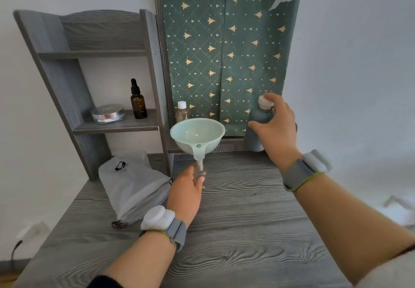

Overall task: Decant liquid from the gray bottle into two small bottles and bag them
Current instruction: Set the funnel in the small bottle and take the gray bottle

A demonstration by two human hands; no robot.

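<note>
A small clear bottle [201,173] stands on the grey wooden table [235,220] with a pale green funnel [197,133] set in its neck. My left hand [185,192] grips this bottle from the near side. The tall gray bottle [258,125] with a pale cap [264,101] stands at the back right. My right hand [277,128] reaches round it, thumb and fingers spread at its upper body, the grip not fully closed. A second small bottle [182,112] with a white cap stands behind the funnel. A grey drawstring bag [132,186] lies at the left.
A grey shelf unit [89,54] at the back left holds a brown dropper bottle [138,102] and a round silver tin [108,113]. Green patterned paper [222,63] covers the upright board behind the bottles. A white wall lies to the right.
</note>
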